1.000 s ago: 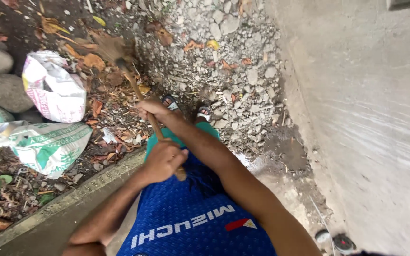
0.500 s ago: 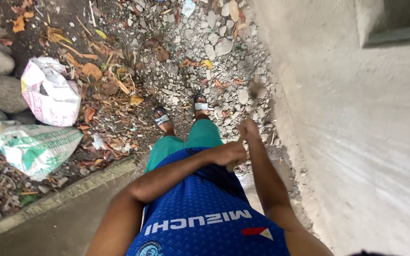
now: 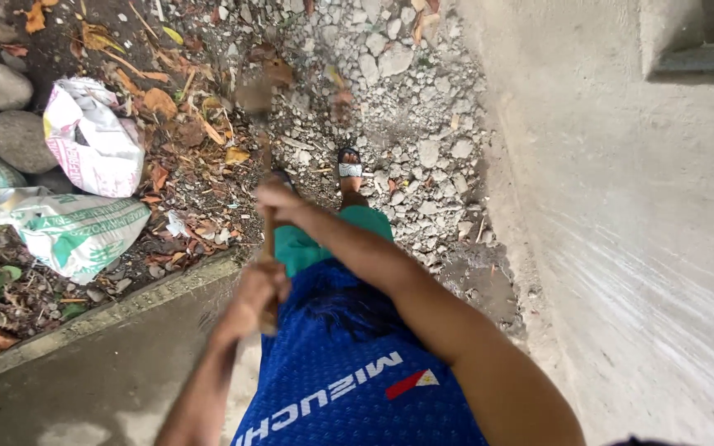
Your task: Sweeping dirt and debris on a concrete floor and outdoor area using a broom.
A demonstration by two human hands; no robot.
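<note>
The person stands on a bed of grey rubble (image 3: pixel 406 107) beside a concrete wall (image 3: pixel 621 206), gripping a wooden handle (image 3: pixel 268 239) with both hands. The right hand (image 3: pixel 277 198) is clenched around the handle higher up, toward the tool's end, and the left hand (image 3: pixel 259 289) is wrapped around it lower down, near the butt, just in front of the blue jersey (image 3: pixel 349 388). The handle passes through both fists and runs up the view away from the body; its far end carries a blurred brownish tool head (image 3: pixel 256 92) (its shape is too smeared to tell what kind it is), hovering over the rubble where the stones meet dry leaves (image 3: pixel 167 107). One sandalled foot (image 3: pixel 349 169) shows on the stones just right of the handle, below green shorts (image 3: pixel 316 239). To the left, well apart from the hands, a white and pink sack (image 3: pixel 92 136) lies on the leaf litter with a white and green sack (image 3: pixel 68 231) just below it, and rounded grey stones (image 3: pixel 10 116) sit at the left edge. A concrete curb (image 3: pixel 117 310) runs diagonally past the left forearm, bordering a smooth grey slab (image 3: pixel 101 388).
</note>
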